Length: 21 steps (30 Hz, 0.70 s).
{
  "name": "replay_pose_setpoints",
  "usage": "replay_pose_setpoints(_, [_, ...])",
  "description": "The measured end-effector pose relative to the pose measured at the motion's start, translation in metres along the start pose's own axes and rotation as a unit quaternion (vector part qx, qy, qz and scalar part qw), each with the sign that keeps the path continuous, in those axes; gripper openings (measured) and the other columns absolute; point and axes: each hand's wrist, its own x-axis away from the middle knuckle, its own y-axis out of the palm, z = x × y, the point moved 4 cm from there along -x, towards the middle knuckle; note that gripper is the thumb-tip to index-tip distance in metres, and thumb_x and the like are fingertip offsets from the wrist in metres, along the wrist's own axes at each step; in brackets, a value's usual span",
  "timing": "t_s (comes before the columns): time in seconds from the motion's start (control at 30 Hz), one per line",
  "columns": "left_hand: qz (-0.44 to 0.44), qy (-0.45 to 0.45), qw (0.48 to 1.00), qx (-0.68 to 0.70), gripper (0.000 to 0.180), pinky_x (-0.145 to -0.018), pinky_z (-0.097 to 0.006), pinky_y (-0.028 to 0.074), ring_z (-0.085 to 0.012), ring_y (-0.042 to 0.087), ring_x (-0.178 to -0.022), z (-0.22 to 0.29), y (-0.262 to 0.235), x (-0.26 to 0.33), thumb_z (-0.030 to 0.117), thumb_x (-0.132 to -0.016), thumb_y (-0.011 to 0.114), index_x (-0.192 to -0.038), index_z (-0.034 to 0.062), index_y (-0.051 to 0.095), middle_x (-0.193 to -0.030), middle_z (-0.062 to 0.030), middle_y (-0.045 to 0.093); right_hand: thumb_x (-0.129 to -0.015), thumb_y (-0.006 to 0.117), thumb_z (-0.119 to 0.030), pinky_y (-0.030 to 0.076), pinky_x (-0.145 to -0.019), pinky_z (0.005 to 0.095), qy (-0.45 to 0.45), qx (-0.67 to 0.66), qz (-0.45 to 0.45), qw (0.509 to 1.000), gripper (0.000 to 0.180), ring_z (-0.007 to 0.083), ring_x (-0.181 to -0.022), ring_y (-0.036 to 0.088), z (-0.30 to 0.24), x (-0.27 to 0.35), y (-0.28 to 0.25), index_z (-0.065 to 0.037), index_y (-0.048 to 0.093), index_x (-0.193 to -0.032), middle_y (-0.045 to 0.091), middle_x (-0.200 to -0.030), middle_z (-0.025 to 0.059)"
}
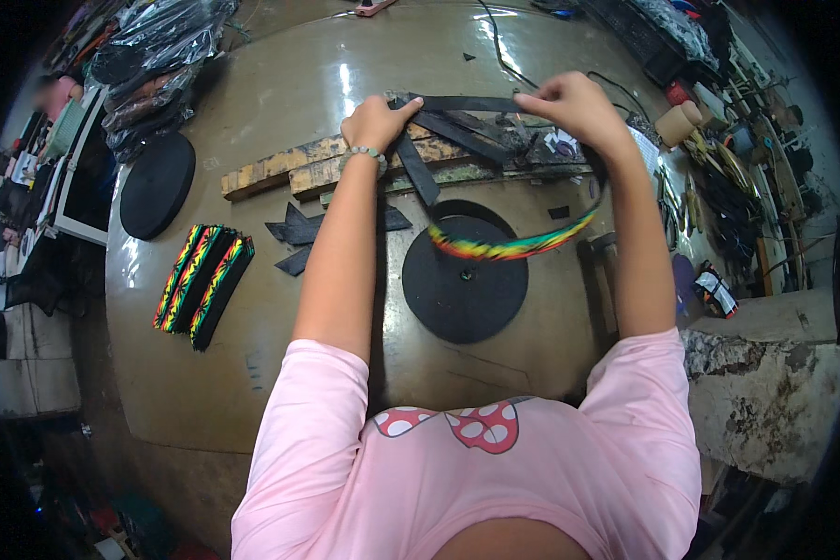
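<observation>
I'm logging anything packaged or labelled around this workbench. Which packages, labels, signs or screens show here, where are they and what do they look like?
Clear plastic bags: far left of the table, a shiny heap over dark goods.
Small package: right edge, beside the stone ledge, dark with a white label.
No signs or screens visible.

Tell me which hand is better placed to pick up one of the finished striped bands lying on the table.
Left. The left hand is on the side of the striped bands; the right hand would have to cross the body. Both now grip the black strap.
</observation>
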Motion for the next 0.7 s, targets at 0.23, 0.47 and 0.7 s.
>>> replay_pose_setpoints(0.23, [0.007, 0.001, 1.000, -0.002, 0.066, -0.072, -0.038, 0.044, -0.0299, 0.066, -0.081, 0.002, -0.003, 0.004, 0.068, -0.067, 0.060, -0.084, 0.0056, 0.070, -0.083, -0.0129, 0.069, -0.083, 0.066, -0.039, 0.033, -0.045, 0.0244, 0.176, -0.282, -0.111, 0.937, 0.033, 0.0073, -0.049, 0.041, 0.086, 0.031, 0.035, -0.007, 0.063, -0.074, 0.048, -0.057, -0.0042])
replay_pose_setpoints(0.47, [0.022, 0.002, 1.000, 0.000, 0.062, -0.072, -0.039, 0.042, -0.0297, 0.065, -0.078, 0.001, -0.001, 0.003, 0.065, -0.068, 0.061, -0.080, 0.0049, 0.070, -0.079, -0.0135, 0.068, -0.085, 0.064, -0.039, 0.028, -0.045, 0.0186, 0.240, -0.423, -0.146, 0.861, 0.029, 0.0034, -0.053, 0.035, 0.104, 0.046, 0.077, -0.014, 0.054, -0.073, 0.038, -0.062, -0.0103])
replay_pose_setpoints(0.7, [0.026, -0.002, 1.000, -0.002, 0.063, -0.071, -0.039, 0.043, -0.0304, 0.065, -0.077, 0.002, -0.002, 0.004, 0.066, -0.067, 0.062, -0.078, 0.0042, 0.069, -0.078, -0.0137, 0.068, -0.085, 0.063, -0.041, 0.028, -0.046, 0.0184, 0.245, -0.387, -0.134, 0.879, 0.030, 0.0023, -0.055, 0.038, 0.103, 0.049, 0.078, -0.017, 0.053, -0.070, 0.042, -0.063, -0.0102])
